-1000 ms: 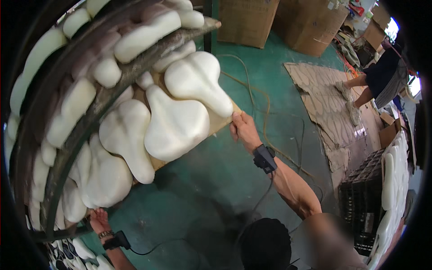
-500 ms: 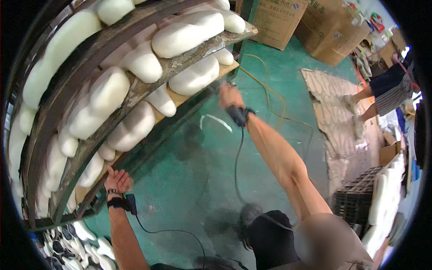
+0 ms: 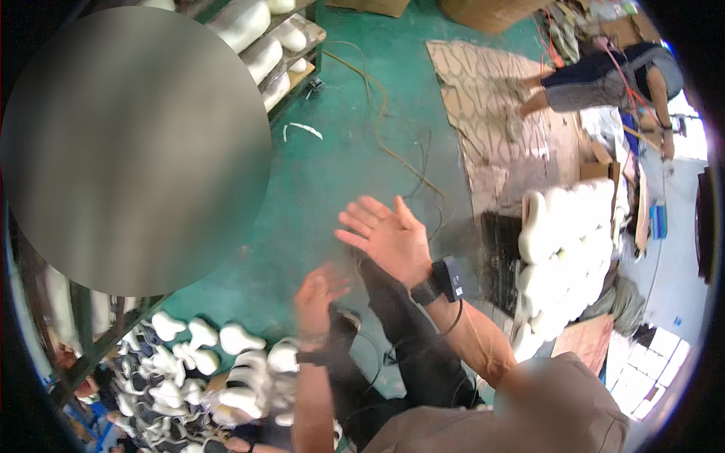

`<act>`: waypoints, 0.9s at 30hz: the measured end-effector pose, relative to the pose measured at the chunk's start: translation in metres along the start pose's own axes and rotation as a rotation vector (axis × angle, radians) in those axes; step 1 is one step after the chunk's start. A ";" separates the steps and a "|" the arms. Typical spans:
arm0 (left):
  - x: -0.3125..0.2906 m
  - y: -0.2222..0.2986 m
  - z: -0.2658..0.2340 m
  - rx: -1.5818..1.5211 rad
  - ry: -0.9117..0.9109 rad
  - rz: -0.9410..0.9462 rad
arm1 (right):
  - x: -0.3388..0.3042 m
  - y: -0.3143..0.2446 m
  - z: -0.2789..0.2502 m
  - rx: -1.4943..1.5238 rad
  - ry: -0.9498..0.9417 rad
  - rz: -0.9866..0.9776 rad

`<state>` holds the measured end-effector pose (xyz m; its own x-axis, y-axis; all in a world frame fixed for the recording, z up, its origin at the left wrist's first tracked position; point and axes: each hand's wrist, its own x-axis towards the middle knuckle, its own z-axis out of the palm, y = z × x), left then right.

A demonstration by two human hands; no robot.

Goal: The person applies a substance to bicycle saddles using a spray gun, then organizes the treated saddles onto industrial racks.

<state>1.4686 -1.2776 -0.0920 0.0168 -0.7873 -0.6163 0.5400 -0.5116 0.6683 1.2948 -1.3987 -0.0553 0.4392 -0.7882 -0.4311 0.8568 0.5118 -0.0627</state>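
Note:
My right hand (image 3: 389, 234) is held up over the green floor (image 3: 302, 181), fingers spread and nothing in it. A black band with a small box and cable circles that wrist. Just left of it and lower, my left hand (image 3: 321, 293) hangs in the air, somewhat blurred, its fingers apart and empty. Nearest to this hand, several white saddle-shaped foam pieces (image 3: 240, 340) lie on the floor at the lower left. More white foam pieces (image 3: 260, 60) rest on the shelves of a rack (image 3: 311, 34); a large blurred patch hides much of that rack.
On the right stands a stack of white foam pieces (image 3: 566, 257). Flattened cardboard (image 3: 483, 113) covers the floor at the far right, where another person (image 3: 604, 83) bends over. A yellow hose (image 3: 381, 94) and dark cables cross the floor. Cardboard boxes (image 3: 483, 11) stand at the back.
My view has swung right, away from the rack. Both hands have left the rack's edge and come close together over the floor; the right hand's fingers are now spread.

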 end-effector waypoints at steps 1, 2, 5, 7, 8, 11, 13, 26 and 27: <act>-0.032 0.014 0.028 0.030 -0.008 0.002 | -0.033 0.002 0.027 0.053 0.002 -0.045; -0.054 0.025 0.057 -0.011 -0.017 0.063 | -0.059 0.002 0.046 0.071 -0.024 -0.066; -0.110 0.048 0.123 0.079 -0.107 0.176 | -0.153 -0.009 0.089 0.142 -0.027 -0.150; -0.147 0.041 0.153 0.205 -0.234 0.220 | -0.213 -0.004 0.099 0.161 -0.157 -0.159; -0.162 0.034 0.149 0.406 -0.178 0.395 | -0.240 0.006 0.104 0.133 -0.149 -0.204; -0.237 0.034 0.176 0.541 -0.257 0.583 | -0.314 0.034 0.109 0.249 -0.197 -0.279; -0.296 0.024 0.178 0.561 -0.299 0.590 | -0.374 0.075 0.115 0.296 -0.196 -0.309; -0.476 -0.124 0.274 0.534 -0.557 0.281 | -0.654 0.067 0.050 0.507 -0.087 -0.757; -0.487 -0.136 0.281 0.586 -0.542 0.276 | -0.669 0.064 0.043 0.505 -0.111 -0.794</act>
<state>1.1503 -0.9211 0.2340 -0.4030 -0.8897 -0.2145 0.0491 -0.2551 0.9657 1.0672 -0.8532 0.2676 -0.3215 -0.8838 -0.3399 0.9204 -0.3760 0.1069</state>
